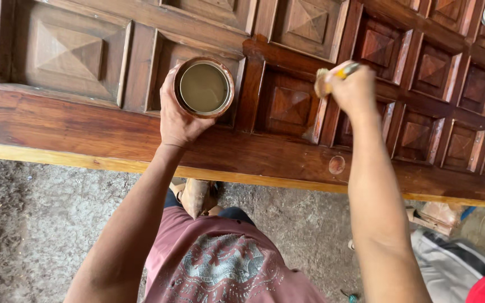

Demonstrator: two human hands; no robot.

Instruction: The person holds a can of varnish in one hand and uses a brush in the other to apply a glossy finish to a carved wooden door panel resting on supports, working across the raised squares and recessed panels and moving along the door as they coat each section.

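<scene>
Carved dark-brown wooden door (287, 140), lying flat, runs its long axis left to right beyond the person's feet. Its raised panels look glossy and evenly coated; what remains I cannot tell. Left hand (178, 115) grips a round open tin of brownish finish (204, 87) above the door; right hand (352, 90) is clenched on a yellow-handled brush (332, 77), bristles pointing left.

Left hand (178, 115) gripping open tin (204, 87) of brownish liquid, right hand (352, 90) holding yellow-handled brush (332, 78) against carved wooden door (85, 120), laid flat above concrete floor (35, 224)
</scene>
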